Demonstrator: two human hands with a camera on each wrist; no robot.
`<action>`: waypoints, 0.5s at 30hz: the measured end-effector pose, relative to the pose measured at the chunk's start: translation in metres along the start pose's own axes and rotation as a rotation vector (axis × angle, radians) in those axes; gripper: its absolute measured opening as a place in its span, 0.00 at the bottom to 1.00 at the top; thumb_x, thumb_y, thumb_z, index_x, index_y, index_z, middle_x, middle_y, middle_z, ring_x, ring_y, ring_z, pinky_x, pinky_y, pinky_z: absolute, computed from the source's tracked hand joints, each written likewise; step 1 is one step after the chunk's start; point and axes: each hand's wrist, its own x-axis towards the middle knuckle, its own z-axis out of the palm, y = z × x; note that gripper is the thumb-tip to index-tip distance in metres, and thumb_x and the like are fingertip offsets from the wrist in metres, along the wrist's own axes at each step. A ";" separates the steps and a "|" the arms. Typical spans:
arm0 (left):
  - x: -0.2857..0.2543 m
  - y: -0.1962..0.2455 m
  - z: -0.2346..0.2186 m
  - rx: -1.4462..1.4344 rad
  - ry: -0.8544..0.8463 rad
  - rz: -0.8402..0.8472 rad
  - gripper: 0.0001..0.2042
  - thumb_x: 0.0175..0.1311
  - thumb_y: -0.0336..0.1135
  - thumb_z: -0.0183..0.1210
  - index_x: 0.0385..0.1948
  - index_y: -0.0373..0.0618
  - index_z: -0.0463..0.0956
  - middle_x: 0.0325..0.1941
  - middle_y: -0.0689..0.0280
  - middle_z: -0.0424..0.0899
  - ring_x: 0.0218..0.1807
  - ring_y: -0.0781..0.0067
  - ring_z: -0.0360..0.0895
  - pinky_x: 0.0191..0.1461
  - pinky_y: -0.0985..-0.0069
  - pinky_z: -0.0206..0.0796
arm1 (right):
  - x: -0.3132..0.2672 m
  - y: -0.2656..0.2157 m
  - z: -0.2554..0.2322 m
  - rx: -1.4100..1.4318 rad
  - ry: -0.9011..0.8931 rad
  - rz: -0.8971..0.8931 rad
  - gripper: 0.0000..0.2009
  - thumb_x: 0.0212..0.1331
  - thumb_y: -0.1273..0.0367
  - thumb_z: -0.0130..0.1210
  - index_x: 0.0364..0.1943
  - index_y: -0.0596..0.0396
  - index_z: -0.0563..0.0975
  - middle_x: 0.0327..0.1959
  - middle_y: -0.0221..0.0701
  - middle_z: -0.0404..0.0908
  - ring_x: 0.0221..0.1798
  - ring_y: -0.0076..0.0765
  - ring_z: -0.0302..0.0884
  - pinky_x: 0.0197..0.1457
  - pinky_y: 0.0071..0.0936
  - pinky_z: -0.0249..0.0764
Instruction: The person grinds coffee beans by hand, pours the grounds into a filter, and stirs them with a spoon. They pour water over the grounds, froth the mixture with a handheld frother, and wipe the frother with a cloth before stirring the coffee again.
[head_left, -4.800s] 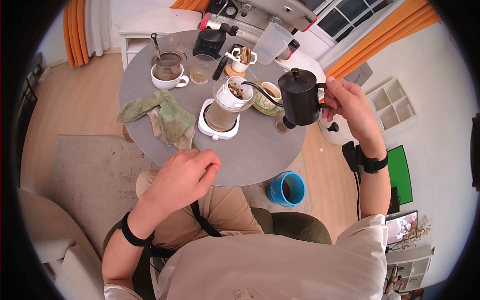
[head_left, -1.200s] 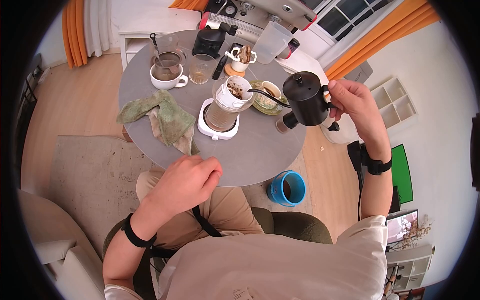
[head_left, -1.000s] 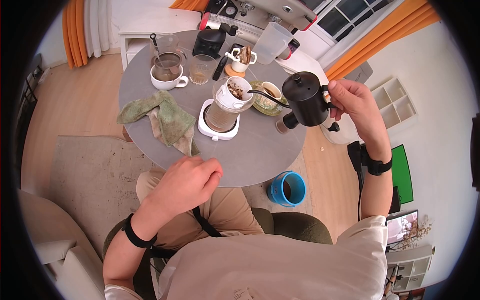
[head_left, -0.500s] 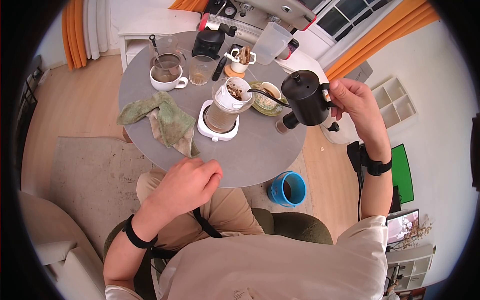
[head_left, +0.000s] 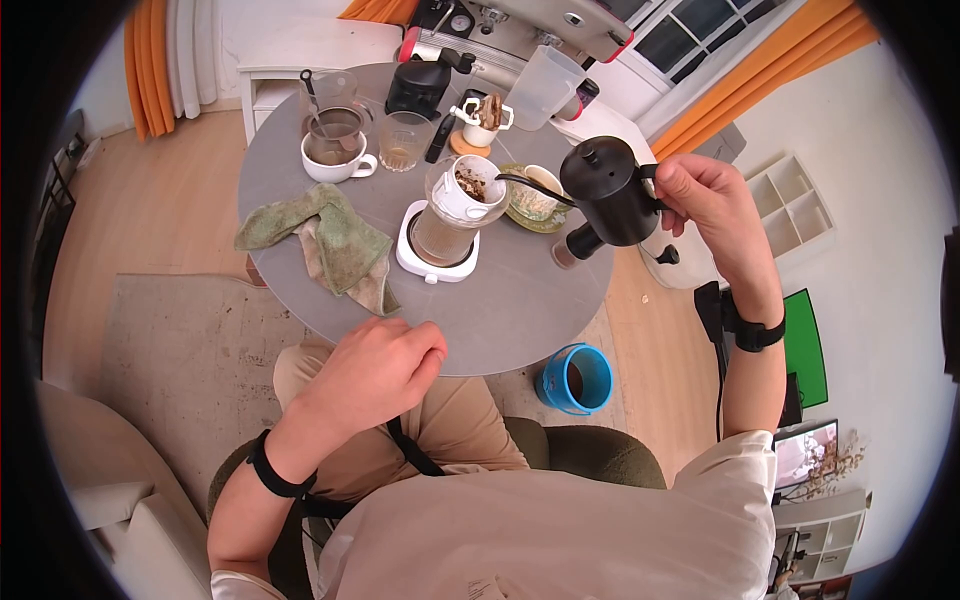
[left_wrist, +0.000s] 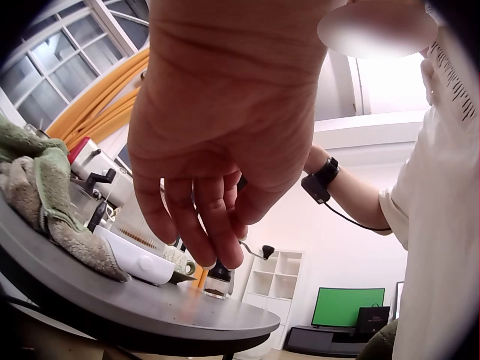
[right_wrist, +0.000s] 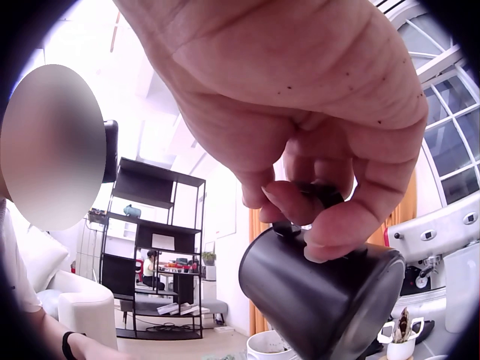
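Here, held kettle (head_left: 607, 192), spout (head_left: 552, 194) head-view only

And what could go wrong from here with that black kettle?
Held by the right hand alone, the black kettle could wobble; its spout ends close to the rim of the white dripper, so any pour might miss. A bump could also unsettle the dripper, perched on the glass server above its white base. A spill might reach the green towel nearby.

A green towel (head_left: 345, 245) lies crumpled; the blue bucket (head_left: 554, 388) seemingly holds dark liquid (head_left: 575, 381).
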 end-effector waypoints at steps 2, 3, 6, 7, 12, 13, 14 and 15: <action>0.000 0.000 0.000 0.000 -0.016 -0.009 0.03 0.69 0.29 0.59 0.37 0.41 0.81 0.31 0.54 0.86 0.37 0.47 0.84 0.47 0.56 0.75 | 0.002 0.001 -0.001 -0.021 -0.023 -0.006 0.20 0.73 0.51 0.63 0.35 0.55 0.84 0.29 0.21 0.80 0.29 0.18 0.75 0.35 0.20 0.72; 0.000 0.000 0.000 0.002 -0.018 -0.010 0.03 0.69 0.29 0.59 0.37 0.41 0.81 0.31 0.54 0.86 0.37 0.47 0.84 0.47 0.56 0.75 | 0.002 0.000 -0.001 -0.029 -0.024 -0.006 0.20 0.73 0.51 0.63 0.35 0.55 0.84 0.29 0.21 0.80 0.29 0.18 0.75 0.35 0.20 0.72; -0.001 -0.001 0.001 0.004 -0.016 -0.001 0.03 0.69 0.29 0.59 0.36 0.41 0.81 0.32 0.55 0.86 0.37 0.47 0.84 0.47 0.55 0.75 | 0.002 -0.001 -0.001 -0.047 -0.030 -0.008 0.21 0.73 0.51 0.63 0.36 0.56 0.84 0.29 0.21 0.80 0.29 0.18 0.75 0.35 0.20 0.71; -0.001 -0.002 0.001 0.004 -0.013 0.003 0.03 0.68 0.29 0.59 0.36 0.41 0.81 0.32 0.55 0.86 0.37 0.47 0.84 0.47 0.55 0.75 | 0.002 -0.001 -0.001 -0.051 -0.034 -0.010 0.21 0.73 0.51 0.64 0.36 0.56 0.84 0.29 0.21 0.80 0.29 0.18 0.75 0.35 0.20 0.71; -0.001 -0.002 0.002 0.008 -0.025 -0.006 0.03 0.68 0.29 0.59 0.36 0.41 0.81 0.31 0.55 0.86 0.38 0.47 0.84 0.47 0.55 0.75 | 0.001 -0.004 0.001 -0.056 -0.034 -0.012 0.21 0.73 0.50 0.64 0.35 0.56 0.84 0.28 0.21 0.80 0.29 0.18 0.75 0.35 0.20 0.71; -0.001 -0.002 0.002 0.008 -0.027 -0.008 0.03 0.68 0.29 0.59 0.36 0.41 0.81 0.31 0.55 0.86 0.38 0.47 0.84 0.47 0.55 0.75 | 0.001 -0.004 0.001 -0.053 -0.029 -0.010 0.21 0.73 0.50 0.63 0.35 0.55 0.84 0.28 0.21 0.79 0.29 0.18 0.75 0.35 0.20 0.72; -0.001 -0.002 0.002 0.010 -0.027 -0.008 0.03 0.68 0.29 0.59 0.36 0.41 0.81 0.31 0.55 0.85 0.38 0.47 0.84 0.47 0.55 0.75 | 0.001 -0.004 0.002 -0.050 -0.025 -0.009 0.21 0.74 0.50 0.63 0.35 0.55 0.84 0.28 0.21 0.79 0.29 0.18 0.75 0.35 0.20 0.72; -0.001 -0.002 0.002 0.011 -0.027 -0.008 0.03 0.68 0.29 0.59 0.36 0.41 0.81 0.31 0.55 0.85 0.38 0.47 0.83 0.47 0.55 0.75 | 0.001 -0.003 0.001 -0.040 -0.021 -0.008 0.22 0.74 0.49 0.62 0.34 0.55 0.83 0.27 0.21 0.78 0.28 0.18 0.75 0.34 0.20 0.72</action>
